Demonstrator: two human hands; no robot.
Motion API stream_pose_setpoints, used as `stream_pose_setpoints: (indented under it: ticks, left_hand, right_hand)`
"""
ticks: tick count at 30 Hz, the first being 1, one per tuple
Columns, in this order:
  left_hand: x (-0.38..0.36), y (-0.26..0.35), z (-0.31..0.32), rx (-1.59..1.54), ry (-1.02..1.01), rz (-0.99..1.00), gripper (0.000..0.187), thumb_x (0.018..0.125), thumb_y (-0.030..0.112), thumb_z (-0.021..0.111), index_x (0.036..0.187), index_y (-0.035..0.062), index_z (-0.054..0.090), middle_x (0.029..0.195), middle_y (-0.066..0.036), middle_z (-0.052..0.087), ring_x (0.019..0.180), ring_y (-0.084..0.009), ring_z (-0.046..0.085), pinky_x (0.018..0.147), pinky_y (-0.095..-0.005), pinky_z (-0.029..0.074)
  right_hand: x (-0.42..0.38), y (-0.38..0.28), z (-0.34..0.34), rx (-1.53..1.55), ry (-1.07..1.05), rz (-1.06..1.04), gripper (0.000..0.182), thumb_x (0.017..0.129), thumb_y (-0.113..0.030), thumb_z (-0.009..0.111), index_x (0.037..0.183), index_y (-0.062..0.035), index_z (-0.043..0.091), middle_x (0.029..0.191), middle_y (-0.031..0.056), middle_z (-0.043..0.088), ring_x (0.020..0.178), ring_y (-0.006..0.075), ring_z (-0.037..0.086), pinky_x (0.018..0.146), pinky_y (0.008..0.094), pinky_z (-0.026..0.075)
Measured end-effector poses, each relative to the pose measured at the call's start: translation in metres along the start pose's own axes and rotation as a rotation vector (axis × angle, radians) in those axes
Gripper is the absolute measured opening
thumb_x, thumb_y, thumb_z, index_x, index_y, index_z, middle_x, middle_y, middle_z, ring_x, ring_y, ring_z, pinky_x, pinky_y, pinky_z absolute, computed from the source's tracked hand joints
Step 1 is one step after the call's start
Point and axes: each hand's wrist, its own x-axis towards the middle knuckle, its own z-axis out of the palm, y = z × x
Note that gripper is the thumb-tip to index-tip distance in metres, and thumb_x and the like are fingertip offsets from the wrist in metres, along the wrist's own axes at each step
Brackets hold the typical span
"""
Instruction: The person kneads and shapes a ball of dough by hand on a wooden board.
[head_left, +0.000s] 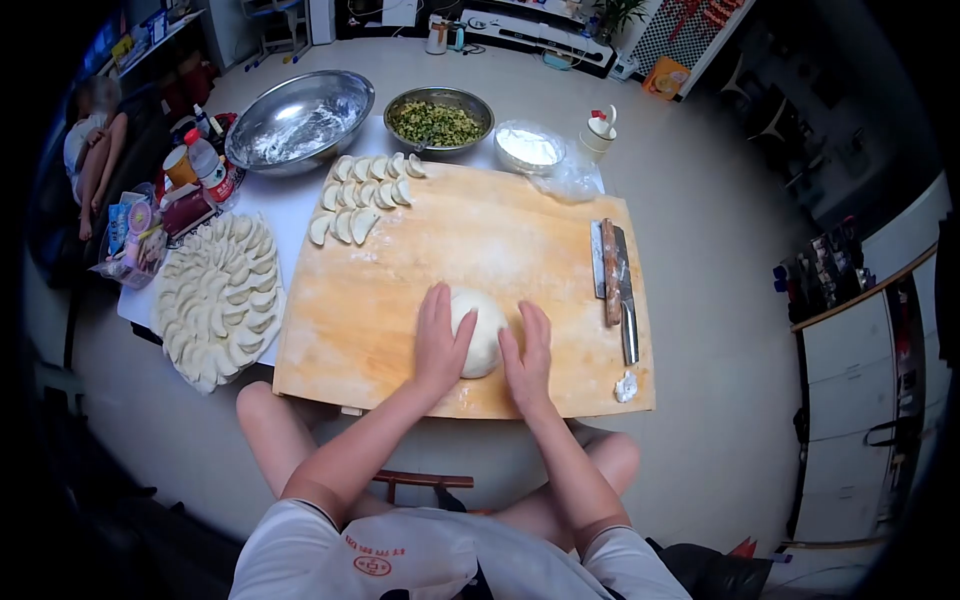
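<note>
A large round ball of white dough (478, 335) rests on the floured wooden board (540, 240), near its front edge. My left hand (440, 342) lies against the dough's left side, fingers stretched forward and thumb on the dough. On the right, my right hand (527, 350) has its fingers extended and its thumb close to the dough's edge; whether it touches is hard to tell. Rows of folded dumplings (367, 190) sit at the board's back left. A rolling pin (611, 275) and a knife (627, 300) lie side by side on the right.
Behind the board stand a big floury metal bowl (300, 122), a bowl of green filling (438, 120) and a bowl of flour (530, 147). A tray packed with dumplings (218, 300) is at the left, near a bottle (208, 165). A person (92, 140) sits far left.
</note>
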Motion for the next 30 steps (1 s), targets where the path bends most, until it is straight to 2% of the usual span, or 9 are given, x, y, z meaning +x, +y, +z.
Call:
stream_pose_setpoints:
  ticks: [3, 9, 12, 15, 18, 21, 24, 28, 30]
  left_hand:
    - [0.051, -0.024, 0.01, -0.103, -0.149, 0.017, 0.055, 0.096, 0.032, 0.057, 0.134, -0.0064, 0.049, 0.141, -0.027, 0.046, 0.137, -0.0408, 0.036, 0.112, -0.0443, 0.032]
    - [0.119, -0.047, 0.024, 0.067, -0.126, 0.178, 0.052, 0.098, 0.034, 0.054, 0.134, -0.0037, 0.051, 0.141, -0.026, 0.047, 0.136, -0.0397, 0.039, 0.113, -0.0416, 0.031]
    - [0.099, -0.038, 0.021, 0.098, -0.054, 0.095, 0.054, 0.098, 0.031, 0.054, 0.137, -0.0046, 0.047, 0.146, -0.027, 0.042, 0.139, -0.039, 0.036, 0.114, -0.0412, 0.03]
    - [0.04, -0.03, 0.007, -0.113, -0.08, 0.001, 0.062, 0.098, 0.032, 0.055, 0.142, -0.0074, 0.037, 0.151, -0.028, 0.033, 0.141, -0.0402, 0.032, 0.115, -0.0416, 0.029]
    - [-0.019, -0.019, -0.01, -0.086, -0.097, 0.066, 0.065, 0.097, 0.028, 0.055, 0.146, -0.0081, 0.03, 0.153, -0.028, 0.027, 0.142, -0.041, 0.028, 0.116, -0.0427, 0.026]
    - [-0.044, -0.006, -0.016, -0.061, -0.041, 0.016, 0.066, 0.097, 0.026, 0.056, 0.146, -0.0086, 0.029, 0.154, -0.029, 0.025, 0.143, -0.0431, 0.026, 0.117, -0.0453, 0.023]
    - [-0.043, -0.004, -0.013, 0.072, 0.013, 0.045, 0.065, 0.098, 0.025, 0.055, 0.145, -0.0096, 0.029, 0.153, -0.03, 0.026, 0.142, -0.045, 0.026, 0.117, -0.0469, 0.023]
    - [-0.003, -0.006, -0.002, 0.009, 0.025, 0.077, 0.056, 0.097, 0.028, 0.057, 0.139, -0.0073, 0.042, 0.147, -0.029, 0.037, 0.138, -0.0435, 0.033, 0.114, -0.0448, 0.028]
    - [0.031, -0.03, 0.006, -0.129, -0.04, 0.045, 0.053, 0.096, 0.031, 0.058, 0.134, -0.005, 0.049, 0.143, -0.029, 0.043, 0.135, -0.0427, 0.037, 0.113, -0.0441, 0.031]
  right_hand:
    - [0.036, 0.031, 0.058, 0.007, -0.041, -0.068, 0.047, 0.096, -0.031, 0.059, 0.13, 0.0008, 0.056, 0.129, 0.022, 0.057, 0.121, 0.0347, 0.055, 0.101, 0.0418, 0.044]
    - [0.092, 0.042, 0.065, 0.168, -0.219, 0.141, 0.05, 0.097, -0.041, 0.056, 0.125, -0.0003, 0.06, 0.123, 0.0197, 0.063, 0.115, 0.0345, 0.06, 0.099, 0.0391, 0.045]
    - [0.081, 0.042, 0.061, 0.161, -0.208, 0.133, 0.051, 0.096, -0.039, 0.056, 0.129, -0.0002, 0.057, 0.129, 0.0205, 0.059, 0.12, 0.0348, 0.055, 0.103, 0.0396, 0.042]
    - [0.044, 0.029, 0.054, 0.15, -0.102, 0.094, 0.051, 0.098, -0.033, 0.055, 0.134, 0.0025, 0.052, 0.135, 0.0223, 0.052, 0.127, 0.0362, 0.048, 0.108, 0.0421, 0.036]
    - [0.0, 0.004, 0.05, 0.142, 0.102, 0.135, 0.047, 0.098, -0.028, 0.056, 0.132, 0.0044, 0.051, 0.129, 0.0233, 0.054, 0.122, 0.0381, 0.05, 0.107, 0.0418, 0.037]
    - [-0.042, -0.016, 0.027, 0.302, -0.002, 0.234, 0.044, 0.097, -0.023, 0.057, 0.131, 0.0047, 0.051, 0.129, 0.0236, 0.051, 0.121, 0.0383, 0.048, 0.106, 0.0405, 0.037]
    - [-0.045, -0.012, -0.005, 0.253, -0.186, 0.264, 0.043, 0.096, -0.02, 0.059, 0.13, 0.0044, 0.052, 0.127, 0.0229, 0.05, 0.121, 0.0378, 0.047, 0.105, 0.0388, 0.037]
    - [0.016, -0.008, 0.016, -0.161, 0.063, -0.178, 0.041, 0.094, -0.025, 0.061, 0.126, 0.0015, 0.057, 0.128, 0.0217, 0.056, 0.119, 0.0366, 0.053, 0.098, 0.0425, 0.044]
    - [0.037, 0.022, 0.049, -0.038, -0.026, -0.138, 0.041, 0.094, -0.029, 0.061, 0.123, 0.0, 0.059, 0.125, 0.0204, 0.059, 0.118, 0.0355, 0.055, 0.096, 0.0421, 0.045]
